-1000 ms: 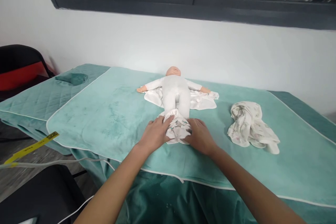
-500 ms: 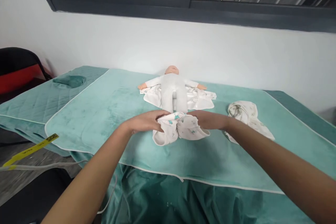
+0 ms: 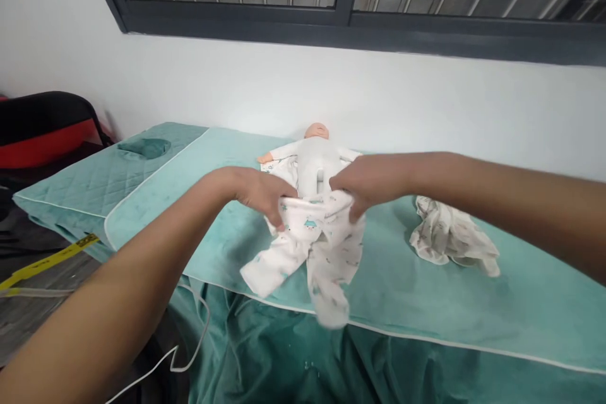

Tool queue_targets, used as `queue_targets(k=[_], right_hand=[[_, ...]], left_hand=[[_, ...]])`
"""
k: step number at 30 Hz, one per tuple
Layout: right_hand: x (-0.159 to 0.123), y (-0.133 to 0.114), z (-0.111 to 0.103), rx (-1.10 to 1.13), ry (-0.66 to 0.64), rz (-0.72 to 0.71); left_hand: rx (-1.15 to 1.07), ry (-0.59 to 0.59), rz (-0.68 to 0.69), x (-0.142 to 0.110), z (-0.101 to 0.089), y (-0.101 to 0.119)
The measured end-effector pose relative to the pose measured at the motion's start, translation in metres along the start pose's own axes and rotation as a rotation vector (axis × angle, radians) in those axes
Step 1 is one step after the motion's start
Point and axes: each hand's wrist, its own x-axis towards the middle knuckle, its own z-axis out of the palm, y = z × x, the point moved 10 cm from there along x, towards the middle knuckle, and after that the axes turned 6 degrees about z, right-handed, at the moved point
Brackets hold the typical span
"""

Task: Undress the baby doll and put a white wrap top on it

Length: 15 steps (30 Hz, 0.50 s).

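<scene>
A pair of small white printed baby trousers (image 3: pixel 318 246) hangs in the air above the teal blanket (image 3: pixel 189 214). My left hand (image 3: pixel 260 190) grips the waistband on the left, and my right hand (image 3: pixel 367 182) grips it on the right. The two legs dangle toward the table's front edge. Behind the trousers a baby doll (image 3: pixel 316 158) in a white body suit lies on its back, arms spread, on an opened white garment (image 3: pixel 279 167). My hands hide the doll's legs.
A crumpled white printed cloth (image 3: pixel 449 237) lies on the blanket to the right. A quilted teal mat (image 3: pixel 95 180) with a small teal pillow (image 3: pixel 144 148) extends left. A black and red chair (image 3: pixel 42 126) stands far left. A yellow tape (image 3: pixel 42 262) and white cable (image 3: pixel 175 353) hang below.
Both hands have lifted the bunched trousers off the blanket and away from the doll's feet. The trousers have unrolled, and the legs now hang down.
</scene>
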Motion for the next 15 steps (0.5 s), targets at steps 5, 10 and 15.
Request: queue_targets(k=[5,10,15], right_hand=[[-0.022,-0.002,-0.087,0.496,0.348,-0.012],[-0.051,-0.032,-0.117,0.725,0.438,-0.130],[-0.040,-0.039,-0.121,1.086,0.575,-0.257]], left_hand=[[0.176,0.487,0.091,-0.022,-0.073,0.035],[-0.099,1.233,0.289,-0.080,-0.110,0.048],[-0.585,0.971,0.258,-0.036,-0.033,0.023]])
